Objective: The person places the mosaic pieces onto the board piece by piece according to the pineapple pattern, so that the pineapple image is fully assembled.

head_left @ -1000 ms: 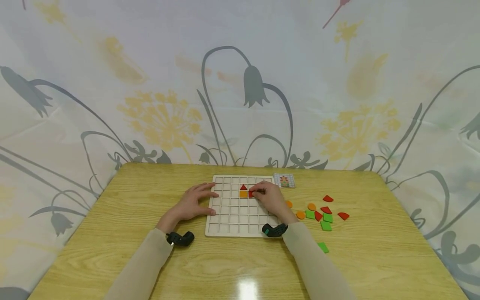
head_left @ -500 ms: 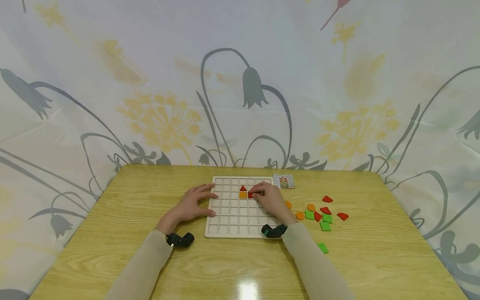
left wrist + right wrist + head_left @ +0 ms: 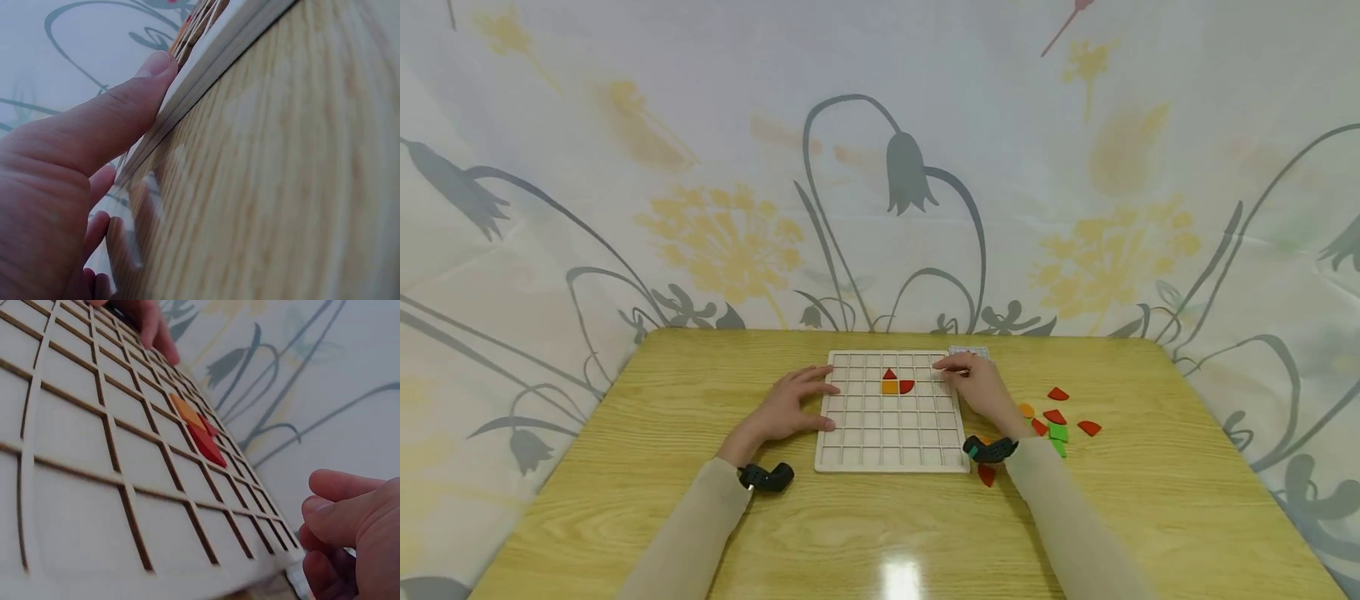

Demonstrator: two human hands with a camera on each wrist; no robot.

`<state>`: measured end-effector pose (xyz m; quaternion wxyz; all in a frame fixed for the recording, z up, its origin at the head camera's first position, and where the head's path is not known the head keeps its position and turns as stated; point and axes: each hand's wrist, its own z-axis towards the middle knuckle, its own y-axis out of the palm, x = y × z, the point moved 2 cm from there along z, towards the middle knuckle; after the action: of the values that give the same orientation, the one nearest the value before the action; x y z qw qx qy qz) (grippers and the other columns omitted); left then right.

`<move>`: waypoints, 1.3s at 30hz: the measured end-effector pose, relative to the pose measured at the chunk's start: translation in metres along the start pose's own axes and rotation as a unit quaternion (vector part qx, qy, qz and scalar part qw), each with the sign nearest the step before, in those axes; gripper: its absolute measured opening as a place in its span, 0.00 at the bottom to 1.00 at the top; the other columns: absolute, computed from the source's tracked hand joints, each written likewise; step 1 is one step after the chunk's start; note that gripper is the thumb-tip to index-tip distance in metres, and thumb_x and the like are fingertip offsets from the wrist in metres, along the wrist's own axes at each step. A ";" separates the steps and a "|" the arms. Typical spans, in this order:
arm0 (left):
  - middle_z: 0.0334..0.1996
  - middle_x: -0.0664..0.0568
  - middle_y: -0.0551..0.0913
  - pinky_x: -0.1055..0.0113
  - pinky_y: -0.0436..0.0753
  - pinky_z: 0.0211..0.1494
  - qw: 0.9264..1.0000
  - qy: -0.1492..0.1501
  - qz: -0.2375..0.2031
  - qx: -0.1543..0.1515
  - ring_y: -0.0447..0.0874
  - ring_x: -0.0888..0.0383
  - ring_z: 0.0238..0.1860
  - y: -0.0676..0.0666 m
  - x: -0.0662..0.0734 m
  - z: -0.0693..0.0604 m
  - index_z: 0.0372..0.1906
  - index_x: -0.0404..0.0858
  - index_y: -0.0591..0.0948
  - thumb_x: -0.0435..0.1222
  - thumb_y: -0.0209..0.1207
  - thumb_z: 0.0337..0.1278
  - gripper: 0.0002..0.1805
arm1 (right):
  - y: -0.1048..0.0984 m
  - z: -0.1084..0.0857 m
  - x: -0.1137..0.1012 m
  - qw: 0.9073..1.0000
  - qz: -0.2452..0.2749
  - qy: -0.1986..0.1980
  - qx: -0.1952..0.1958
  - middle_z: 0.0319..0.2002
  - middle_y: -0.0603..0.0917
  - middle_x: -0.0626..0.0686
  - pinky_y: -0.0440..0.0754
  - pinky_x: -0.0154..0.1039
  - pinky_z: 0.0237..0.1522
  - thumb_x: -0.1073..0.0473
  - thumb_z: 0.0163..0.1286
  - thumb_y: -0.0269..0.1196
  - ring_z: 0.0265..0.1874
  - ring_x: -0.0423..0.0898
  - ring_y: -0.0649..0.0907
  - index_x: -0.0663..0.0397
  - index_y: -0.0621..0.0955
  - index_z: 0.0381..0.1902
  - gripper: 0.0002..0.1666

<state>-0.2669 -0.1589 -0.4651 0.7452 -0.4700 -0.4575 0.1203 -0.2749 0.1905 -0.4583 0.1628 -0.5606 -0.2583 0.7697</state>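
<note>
A pale gridded board (image 3: 880, 457) lies flat on the wooden table. In its upper middle cells sit an orange square (image 3: 890, 387), a red triangle (image 3: 890, 374) just beyond it, and a red quarter circle (image 3: 907, 387) to the square's right. My left hand (image 3: 777, 408) rests along the board's left edge, fingers spread; the left wrist view has its thumb (image 3: 125, 112) against the rim. At the board's upper right edge hovers my right hand (image 3: 983, 390), fingers loosely bent. The right wrist view shows nothing held between those fingertips (image 3: 317, 506).
Loose pieces lie right of the board: red quarter circles (image 3: 1090, 427), an orange circle (image 3: 1026, 411) and green squares (image 3: 1058, 432), some hidden by the right arm. One red piece (image 3: 987, 476) lies near the right wrist. A pattern card (image 3: 967, 351) is partly covered by the right hand.
My right hand has let go of the red quarter circle, leaving it beside the orange square, and has moved right to the board's edge. The left hand stays in place.
</note>
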 end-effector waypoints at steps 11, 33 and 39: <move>0.74 0.43 0.64 0.34 0.50 0.71 1.000 0.001 -0.004 0.002 0.54 0.34 0.73 -0.001 0.003 0.000 0.59 0.40 0.82 0.48 0.72 0.53 0.29 | -0.089 -0.028 0.042 0.996 -0.074 0.046 0.023 0.51 0.84 0.63 0.82 0.51 0.46 0.66 0.75 0.59 0.45 0.58 0.83 0.64 0.84 0.53 0.14; 0.74 0.45 0.64 0.34 0.50 0.72 1.000 -0.005 0.002 0.003 0.53 0.36 0.74 0.002 -0.003 0.001 0.60 0.42 0.82 0.49 0.72 0.52 0.30 | -0.151 -0.084 0.089 0.987 -0.025 0.159 -0.021 0.64 0.73 0.68 0.71 0.49 0.57 0.47 0.78 0.55 0.62 0.64 0.71 0.65 0.76 0.64 0.30; 0.74 0.45 0.64 0.34 0.50 0.71 1.000 -0.004 0.001 0.003 0.53 0.36 0.74 0.002 -0.002 0.001 0.60 0.43 0.82 0.49 0.72 0.52 0.29 | -0.148 -0.081 0.085 0.987 -0.026 0.148 -0.057 0.65 0.71 0.69 0.75 0.48 0.56 0.47 0.76 0.59 0.62 0.65 0.71 0.67 0.74 0.66 0.32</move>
<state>-0.2677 -0.1585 -0.4673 0.7449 -0.4675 -0.4596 0.1238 -0.2308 0.3736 -0.4578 0.1870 -0.6699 -0.2898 0.6575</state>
